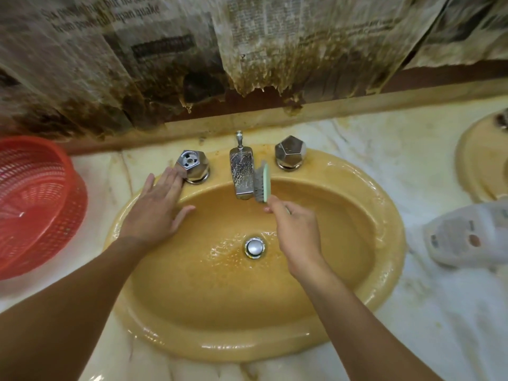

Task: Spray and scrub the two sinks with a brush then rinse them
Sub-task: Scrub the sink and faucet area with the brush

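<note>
A wet yellow oval sink (pixel 357 298) fills the middle of the view, with a chrome drain plug (pixel 254 247) at its bottom. My right hand (pixel 297 232) grips the handle of a green-backed brush (pixel 262 182), whose bristles press against the right side of the chrome spout (pixel 242 174). My left hand (pixel 156 207) rests flat with straight fingers on the sink's left rim, fingertips touching the left tap knob (pixel 193 166). The right tap knob (pixel 290 152) stands free. Part of a second yellow sink (pixel 478 160) shows at the far right edge.
A red plastic basket (pixel 35 204) stands on the marble counter at the left. A blurred white object (pixel 467 235) lies on the counter at the right. Stained, torn newspaper (pixel 247 45) covers the wall behind the taps.
</note>
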The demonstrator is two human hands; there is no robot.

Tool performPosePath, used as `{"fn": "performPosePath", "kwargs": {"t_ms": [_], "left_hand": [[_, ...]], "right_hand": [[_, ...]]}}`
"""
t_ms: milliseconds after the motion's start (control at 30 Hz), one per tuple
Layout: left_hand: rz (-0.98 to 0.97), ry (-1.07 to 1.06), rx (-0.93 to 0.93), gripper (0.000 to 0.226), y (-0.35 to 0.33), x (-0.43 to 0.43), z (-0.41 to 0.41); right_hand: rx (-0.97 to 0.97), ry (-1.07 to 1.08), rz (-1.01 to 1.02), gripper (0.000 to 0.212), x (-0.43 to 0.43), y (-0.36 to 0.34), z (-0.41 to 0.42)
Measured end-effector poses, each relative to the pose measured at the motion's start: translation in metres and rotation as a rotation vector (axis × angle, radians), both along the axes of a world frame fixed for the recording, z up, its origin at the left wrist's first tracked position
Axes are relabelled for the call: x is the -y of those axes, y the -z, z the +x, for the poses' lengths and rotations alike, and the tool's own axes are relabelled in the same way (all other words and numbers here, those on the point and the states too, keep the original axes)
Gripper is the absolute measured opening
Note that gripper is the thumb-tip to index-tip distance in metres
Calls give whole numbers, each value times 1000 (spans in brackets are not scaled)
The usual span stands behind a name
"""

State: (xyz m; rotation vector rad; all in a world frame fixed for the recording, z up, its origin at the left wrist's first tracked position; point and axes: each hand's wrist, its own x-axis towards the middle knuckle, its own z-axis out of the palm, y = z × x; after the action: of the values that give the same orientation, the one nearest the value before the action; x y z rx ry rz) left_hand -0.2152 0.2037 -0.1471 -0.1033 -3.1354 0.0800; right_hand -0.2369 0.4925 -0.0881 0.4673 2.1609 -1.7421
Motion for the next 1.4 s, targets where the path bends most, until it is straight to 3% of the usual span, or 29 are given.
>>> {"fn": "performPosePath", "kwargs": {"t_ms": [167,367,500,667,833,900,967,1033,1167,1267,1400], "left_hand": [[-7,-4,12,81,-3,-1,0],[12,15,19,78,-6,-1,-2],[29,10,22,82,-6,0,-1],[75,-11,-6,84,-4,0,-2],[155,-32,-18,85,-3,1,-2],[170,-43,-17,86,-2,2,-2],[199,-50,-21,88,-2,3,-2],[213,-56,-27,90,-3,4,-2],[243,-61,-22,92,-5,5,-2],[256,-64,-45,92,-1,6,-2],[268,-64,-46,92,2,7,-2]], "right_hand": [[-24,-1,31,30,2,-5,1],[-221,-53,164,35,-1,-15,1],[-186,-115,253,33,-8,-23,10],[-313,-474,548,20,-3,-89,-33],[-565,-1154,1216,20,40,-153,-80],[-632,-1329,1324,24,70,-172,-86],[-546,-1485,1372,23,101,-186,-86],[-434,-1567,1436,23,128,-189,-87],[-521,-1628,1662,32,169,-168,-86],[-376,-1708,1798,35,189,-156,-75],[-508,-1645,1881,36,201,-148,-70]]}}
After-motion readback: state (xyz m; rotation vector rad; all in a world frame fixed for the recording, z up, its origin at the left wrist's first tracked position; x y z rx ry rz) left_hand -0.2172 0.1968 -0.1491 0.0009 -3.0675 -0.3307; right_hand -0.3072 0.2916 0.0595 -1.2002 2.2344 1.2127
